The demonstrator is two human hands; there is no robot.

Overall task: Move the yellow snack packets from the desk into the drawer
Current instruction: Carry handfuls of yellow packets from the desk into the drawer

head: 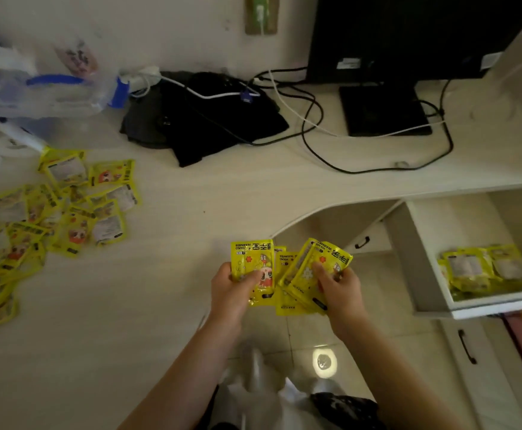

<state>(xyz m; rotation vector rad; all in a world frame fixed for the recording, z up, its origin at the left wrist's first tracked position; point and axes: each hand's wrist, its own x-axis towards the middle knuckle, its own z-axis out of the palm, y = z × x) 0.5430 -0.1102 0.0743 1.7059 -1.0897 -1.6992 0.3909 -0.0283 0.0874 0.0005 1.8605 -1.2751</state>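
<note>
1. Left hand pinches one yellow packet, thumb across its printed face, fingers behind it. The packet stands roughly upright, above the near edge of the desk.
2. Right hand grips a fanned stack of yellow packets, thumb on top and fingers curled round the right edge. The stack tilts right and hangs over the floor in the desk's curved cut-out.
3. The hands are apart; the single packet and the stack sit just beside each other, edges overlapping in view.
4. Loose pile of yellow packets lies scattered flat at the left of the desk, some face up, some back up, many overlapping. It runs on past the left frame edge.
5. Open drawer at right, pulled out from under the desk. Several yellow packets in the drawer lie at its near end, mostly back side up.
6. Far side of the desk: monitor on its black base, black cables, dark folded cloth, white power strip, clear plastic bag with blue print at far left.
7. Tiled floor shows below the hands.
</note>
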